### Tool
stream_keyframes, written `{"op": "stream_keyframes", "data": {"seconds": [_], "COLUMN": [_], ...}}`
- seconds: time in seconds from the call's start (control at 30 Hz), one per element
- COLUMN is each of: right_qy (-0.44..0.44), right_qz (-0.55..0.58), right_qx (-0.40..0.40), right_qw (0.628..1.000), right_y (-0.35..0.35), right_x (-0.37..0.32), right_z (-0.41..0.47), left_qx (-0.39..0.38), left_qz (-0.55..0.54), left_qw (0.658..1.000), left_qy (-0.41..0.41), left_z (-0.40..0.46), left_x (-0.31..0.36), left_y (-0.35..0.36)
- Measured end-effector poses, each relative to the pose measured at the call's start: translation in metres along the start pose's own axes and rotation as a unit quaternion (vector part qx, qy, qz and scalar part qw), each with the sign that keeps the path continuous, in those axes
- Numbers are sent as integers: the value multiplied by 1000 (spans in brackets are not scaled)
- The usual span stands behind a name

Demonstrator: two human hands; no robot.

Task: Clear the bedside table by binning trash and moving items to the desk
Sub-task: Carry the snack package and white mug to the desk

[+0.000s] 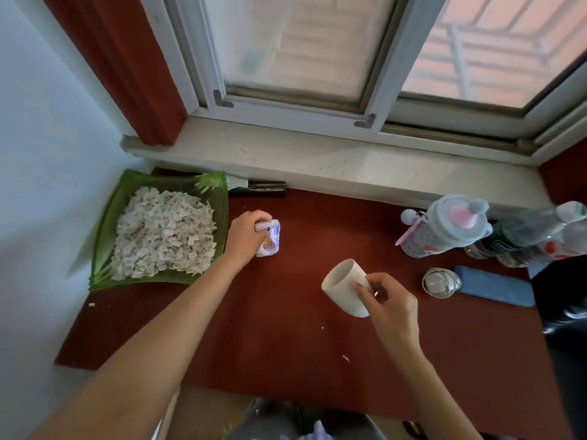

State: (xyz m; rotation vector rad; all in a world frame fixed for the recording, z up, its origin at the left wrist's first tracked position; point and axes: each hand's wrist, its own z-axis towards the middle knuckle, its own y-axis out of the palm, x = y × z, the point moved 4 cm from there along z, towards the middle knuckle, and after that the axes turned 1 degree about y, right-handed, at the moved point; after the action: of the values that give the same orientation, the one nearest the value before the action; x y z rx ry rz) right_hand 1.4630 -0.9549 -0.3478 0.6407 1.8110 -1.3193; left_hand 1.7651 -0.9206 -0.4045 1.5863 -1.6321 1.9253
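I look down on a dark red tabletop [286,328] under a window. My left hand [244,236] grips a small white printed packet [270,238] that rests on the table beside a green tray. My right hand [389,300] holds a cream mug [344,285] by its handle; the mug is tilted, its mouth facing up and left, just above the table.
The green tray [219,188] of pale shredded bits fills the far left corner. At the right stand a pastel kids' bottle [444,230] and clear plastic bottles [533,236], with a small glass jar [440,282], a blue cloth [495,285] and a black object [562,312] nearby. A dark flat item [259,188] lies under the sill.
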Motion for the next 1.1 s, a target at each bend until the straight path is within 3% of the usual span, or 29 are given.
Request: {"op": "stream_keyframes", "data": {"seconds": [0.53, 0.67, 0.77, 1.1], "right_qy": [-16, -18, -13, 28], "right_qz": [-5, 1, 8, 17], "right_qx": [-5, 1, 7, 44], "right_qw": [1000, 1000, 1000, 998], "right_y": [27, 27, 27, 28], "right_x": [-7, -8, -9, -2], "right_z": [52, 57, 60, 69], "left_qx": [2, 19, 44, -103], "left_qz": [142, 181, 246, 336], "left_qw": [989, 983, 966, 930], "left_qy": [-31, -8, 64, 105], "left_z": [58, 34, -8, -113], "left_x": [-20, -13, -7, -35], "left_y": [21, 22, 27, 82]}}
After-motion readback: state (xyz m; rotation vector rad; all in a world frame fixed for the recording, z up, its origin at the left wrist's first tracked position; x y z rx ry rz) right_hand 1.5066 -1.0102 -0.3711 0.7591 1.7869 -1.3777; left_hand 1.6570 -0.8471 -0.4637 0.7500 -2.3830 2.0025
